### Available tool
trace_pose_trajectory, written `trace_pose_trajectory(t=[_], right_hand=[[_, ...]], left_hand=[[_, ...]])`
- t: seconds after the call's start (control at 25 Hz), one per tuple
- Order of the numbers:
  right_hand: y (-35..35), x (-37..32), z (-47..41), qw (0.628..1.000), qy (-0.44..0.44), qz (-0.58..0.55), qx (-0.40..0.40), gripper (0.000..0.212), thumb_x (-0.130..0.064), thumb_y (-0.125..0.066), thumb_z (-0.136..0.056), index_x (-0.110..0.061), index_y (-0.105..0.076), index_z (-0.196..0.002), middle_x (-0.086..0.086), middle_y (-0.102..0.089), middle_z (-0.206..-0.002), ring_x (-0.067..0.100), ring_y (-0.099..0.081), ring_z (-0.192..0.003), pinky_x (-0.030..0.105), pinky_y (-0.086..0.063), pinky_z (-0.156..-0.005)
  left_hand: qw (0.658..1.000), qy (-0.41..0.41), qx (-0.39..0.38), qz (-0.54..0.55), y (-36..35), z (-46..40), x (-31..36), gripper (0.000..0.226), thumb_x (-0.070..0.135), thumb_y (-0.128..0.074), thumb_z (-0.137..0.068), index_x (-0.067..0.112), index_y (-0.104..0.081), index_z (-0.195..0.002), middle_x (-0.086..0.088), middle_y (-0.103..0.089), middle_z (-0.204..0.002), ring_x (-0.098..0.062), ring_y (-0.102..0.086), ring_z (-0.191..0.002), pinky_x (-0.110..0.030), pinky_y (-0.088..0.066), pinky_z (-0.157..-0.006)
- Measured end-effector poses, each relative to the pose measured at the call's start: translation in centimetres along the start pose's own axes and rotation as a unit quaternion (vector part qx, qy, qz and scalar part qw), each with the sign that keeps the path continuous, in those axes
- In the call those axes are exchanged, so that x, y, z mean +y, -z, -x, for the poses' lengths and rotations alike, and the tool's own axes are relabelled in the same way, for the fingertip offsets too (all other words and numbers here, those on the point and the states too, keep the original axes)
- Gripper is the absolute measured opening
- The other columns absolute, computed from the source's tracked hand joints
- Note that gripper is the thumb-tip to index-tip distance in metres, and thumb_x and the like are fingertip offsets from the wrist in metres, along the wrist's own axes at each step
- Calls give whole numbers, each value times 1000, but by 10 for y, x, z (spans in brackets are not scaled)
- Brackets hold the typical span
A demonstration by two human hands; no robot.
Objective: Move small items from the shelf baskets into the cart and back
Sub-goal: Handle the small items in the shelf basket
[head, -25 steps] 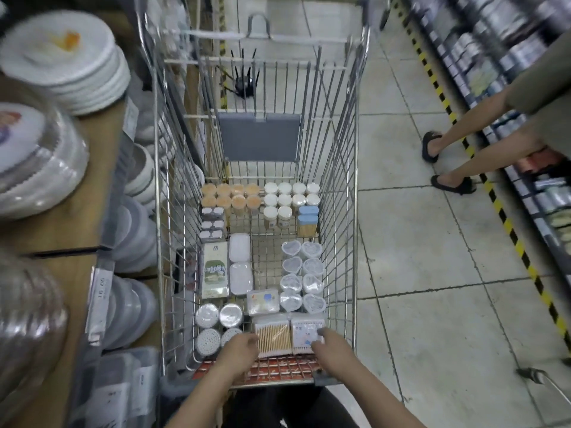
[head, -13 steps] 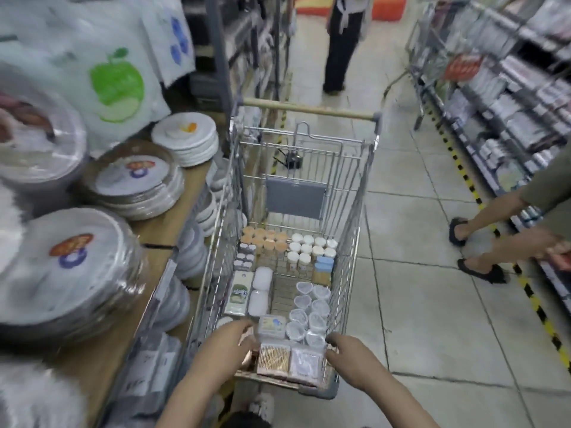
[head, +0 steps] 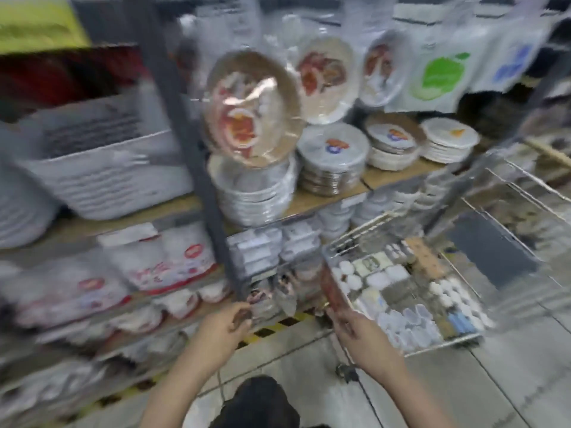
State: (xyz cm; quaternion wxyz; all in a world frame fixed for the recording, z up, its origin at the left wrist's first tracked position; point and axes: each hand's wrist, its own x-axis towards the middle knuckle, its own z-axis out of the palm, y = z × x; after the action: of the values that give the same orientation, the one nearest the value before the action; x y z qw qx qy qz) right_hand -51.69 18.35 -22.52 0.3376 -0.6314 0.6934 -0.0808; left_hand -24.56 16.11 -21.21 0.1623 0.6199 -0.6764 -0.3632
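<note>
The frame is heavily blurred. The wire shopping cart [head: 358, 236] stands at the right, its floor packed with several small items [head: 398, 279]: white lidded boxes, clear heart-shaped cases, small jars. My right hand [head: 355, 330] grips the cart's near end by the red-trimmed rail [head: 329, 288]. My left hand [head: 227, 324] is off the cart, with curled fingers close to the lower shelf [head: 265, 299], where small packets sit. Blur hides whether it holds anything.
Shelving fills the left and the centre, with a dark upright post [head: 197, 168]. Wrapped stacks of foil and paper plates [head: 333, 156] stand on the wooden shelf, and bagged goods [head: 160, 261] lie below. Yellow-black tape [head: 278, 325] marks the tiled floor's edge.
My view has swung left from the aisle to the shelving, so the cart now lies to my right. My left hand has come off the cart end and moved toward the lower shelf.
</note>
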Motion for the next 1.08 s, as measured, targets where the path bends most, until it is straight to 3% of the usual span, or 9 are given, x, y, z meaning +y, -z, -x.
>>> trace_pose_trajectory(t=[0.16,0.28,0.4,0.52,0.68,0.84,1.08], right_hand=[[-31,-87,9,986,152,41,-48,32,-25,-49,-98,-23,-52,-129,-2,-61,-118,15,-57,-110,21,-40,-77],[-65,-148,23,968,226,66,-85,31,-24,-47,-98,-21,-54,-129,-2,-58,-125,13,-53,-118,17,-38,-82],[-108,-212,39,944,292,83,-128,31,-26,-48,-97,-21,-55,-127,-3,-59,-125,14,-55,-114,19,-39,-85],[-161,-284,66,915,347,80,-190,30,-28,-49,-97,-24,-55,-126,-7,-58,-125,11,-54,-114,20,-41,-87],[-228,-362,101,891,372,51,-255,29,-28,-50,-97,-26,-56,-125,-12,-57,-126,1,-51,-113,10,-38,-88],[-277,-412,112,883,384,51,-266,26,-28,-51,-96,-30,-57,-121,-17,-58,-122,-1,-51,-114,14,-39,-94],[-298,-484,81,890,370,61,-258,23,-30,-51,-96,-34,-57,-117,-19,-58,-117,-2,-52,-109,21,-42,-96]], left_hand=[[986,117,121,16,43,99,-60,32,20,-52,-96,25,-52,-127,7,-60,-120,-7,-56,-106,-10,-38,-74],[961,180,195,74,64,165,-96,35,20,-53,-95,17,-53,-130,3,-61,-121,-11,-57,-109,-18,-43,-85],[929,250,244,123,86,233,-132,34,23,-52,-96,17,-52,-129,1,-61,-121,-15,-56,-114,-23,-42,-88],[887,306,300,172,110,311,-175,28,21,-57,-93,21,-56,-121,1,-64,-115,-16,-58,-109,-28,-44,-93],[845,369,335,194,144,388,-226,19,16,-61,-90,25,-57,-108,1,-67,-107,-15,-62,-103,-29,-46,-93],[848,369,334,181,184,405,-269,19,20,-56,-94,26,-56,-112,6,-65,-108,-6,-59,-98,-16,-41,-81],[885,287,333,154,275,360,-305,26,29,-51,-96,34,-50,-122,20,-58,-113,3,-54,-109,-14,-43,-89]])
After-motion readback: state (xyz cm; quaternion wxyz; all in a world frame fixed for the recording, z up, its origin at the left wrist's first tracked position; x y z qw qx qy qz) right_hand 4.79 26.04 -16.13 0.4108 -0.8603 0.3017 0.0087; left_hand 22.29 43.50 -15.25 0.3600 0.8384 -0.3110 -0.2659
